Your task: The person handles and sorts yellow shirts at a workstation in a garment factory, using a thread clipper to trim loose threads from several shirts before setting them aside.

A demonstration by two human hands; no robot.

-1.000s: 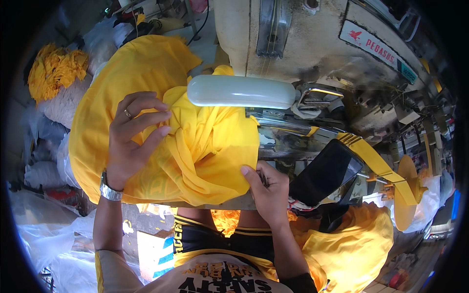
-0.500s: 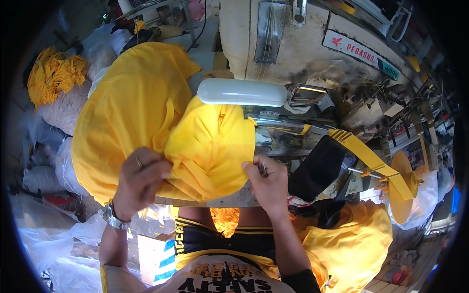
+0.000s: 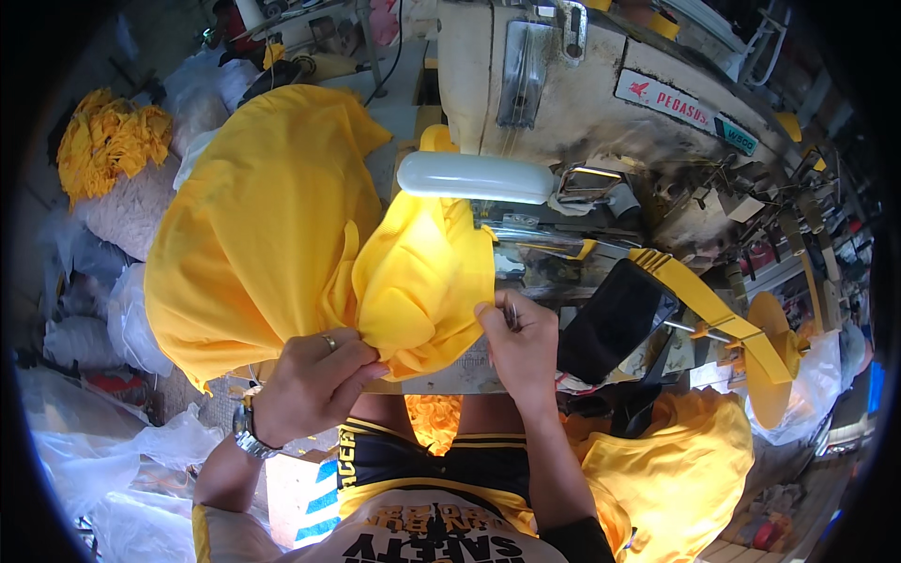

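Observation:
A yellow fabric piece (image 3: 427, 281) lies bunched on the table edge, its far end under the sewing machine's (image 3: 572, 103) head. My left hand (image 3: 319, 385), with a ring and a wristwatch, pinches its near left edge. At the right edge, my right hand (image 3: 522, 349) has thumb and fingers closed on the cloth. A thin dark metal tool (image 3: 512, 317) shows between those fingers; its kind is hard to make out. To the left, a large heap of yellow fabric (image 3: 263, 225) touches the piece. The needle area is hidden behind a long white rounded bar (image 3: 476, 178).
Right of my right hand sits a dark phone-like slab (image 3: 618, 321), beside a yellow bracket (image 3: 699, 296) with a yellow disc (image 3: 771, 361). More yellow cloth (image 3: 676, 460) hangs at lower right. Plastic bags (image 3: 94, 450) and a crumpled yellow bundle (image 3: 113, 145) line the left.
My left hand has moved right and closed on the fabric's near edge. The cloth between my hands is gathered narrower and folded differently. My right hand stays at the right edge.

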